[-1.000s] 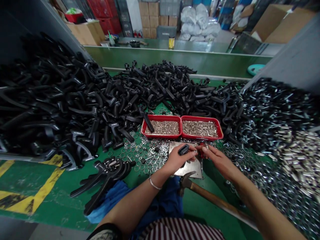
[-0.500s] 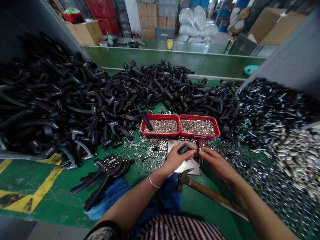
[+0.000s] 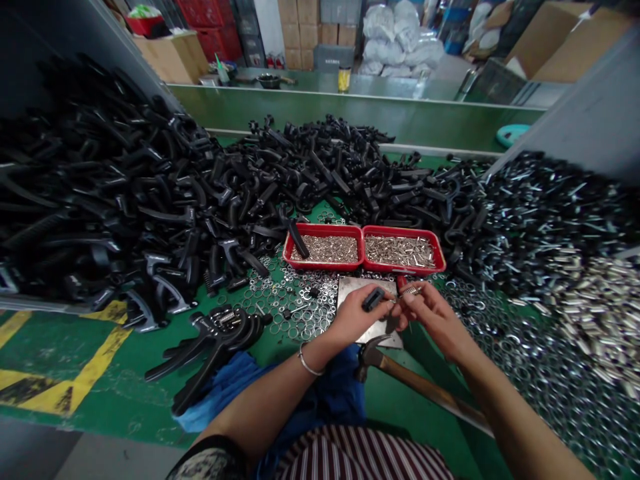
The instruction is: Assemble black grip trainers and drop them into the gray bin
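Observation:
My left hand (image 3: pixel 357 313) is closed around a small black plastic part (image 3: pixel 373 299), held just above a square metal plate (image 3: pixel 353 287). My right hand (image 3: pixel 431 315) meets it from the right, its fingertips pinching a small silvery metal piece (image 3: pixel 411 291) against the black part. Both hands hover in front of two red trays (image 3: pixel 364 235) filled with small metal pins. A hammer (image 3: pixel 375 357) with a wooden handle lies below my hands, its head at the plate's near edge.
A huge heap of black plastic handles (image 3: pixel 150 193) fills the left and back. Metal rings (image 3: pixel 295 300) lie scattered beside the plate. Piles of shiny metal parts (image 3: pixel 575 300) cover the right. Several assembled black pieces (image 3: pixel 215 340) lie on blue cloth (image 3: pixel 235 387) at the left.
Both hands lifted slightly and drew closer together over the plate. The right hand's fingertips now press the small metal piece to the black part.

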Tool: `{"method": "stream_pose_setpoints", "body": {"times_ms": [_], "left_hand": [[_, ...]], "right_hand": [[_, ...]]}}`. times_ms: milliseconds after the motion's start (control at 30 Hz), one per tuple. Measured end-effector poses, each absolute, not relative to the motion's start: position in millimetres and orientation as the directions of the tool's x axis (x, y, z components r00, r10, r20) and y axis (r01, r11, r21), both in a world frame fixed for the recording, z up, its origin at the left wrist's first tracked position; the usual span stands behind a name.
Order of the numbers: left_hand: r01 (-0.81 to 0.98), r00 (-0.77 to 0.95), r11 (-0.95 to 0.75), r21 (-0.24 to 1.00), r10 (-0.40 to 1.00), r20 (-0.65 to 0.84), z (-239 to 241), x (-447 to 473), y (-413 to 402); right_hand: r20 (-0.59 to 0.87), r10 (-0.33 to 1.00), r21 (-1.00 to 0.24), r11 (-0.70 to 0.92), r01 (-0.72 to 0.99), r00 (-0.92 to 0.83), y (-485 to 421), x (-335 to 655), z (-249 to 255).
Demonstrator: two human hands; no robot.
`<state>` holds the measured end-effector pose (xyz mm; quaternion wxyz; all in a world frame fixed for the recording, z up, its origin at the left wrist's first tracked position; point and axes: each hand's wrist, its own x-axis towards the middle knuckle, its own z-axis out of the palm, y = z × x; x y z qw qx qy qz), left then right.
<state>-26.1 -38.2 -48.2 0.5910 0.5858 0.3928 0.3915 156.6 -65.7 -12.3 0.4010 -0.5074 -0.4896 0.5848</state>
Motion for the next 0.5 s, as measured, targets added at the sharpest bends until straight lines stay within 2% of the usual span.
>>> {"method": "stream_pose_setpoints", "body": {"times_ms": [133,300,500], "left_hand": [[-0.108,0.347,0.071,0.992,0.938,-0.029,-48.6,-26.0,-36.6],[-0.163,0.363,0.108,0.981,0.931,-0.042,-47.4,-25.5,-36.9],[-0.204,0.35,0.173,0.964,0.932,-0.093,-44.4,-25.2,-36.0]], "right_hand": [[-0.21,0.975,-0.978,-0.209,0.03,-0.068,-65.2,156.5,-10.3],[-0.268,0.946,-0.937,-0.3,-0.179,-0.18,-68.7,155.8,-9.6],[-0.242,0.957,-0.951,-0.267,-0.159,-0.158,-69.6,152.6,-11.6]]}}
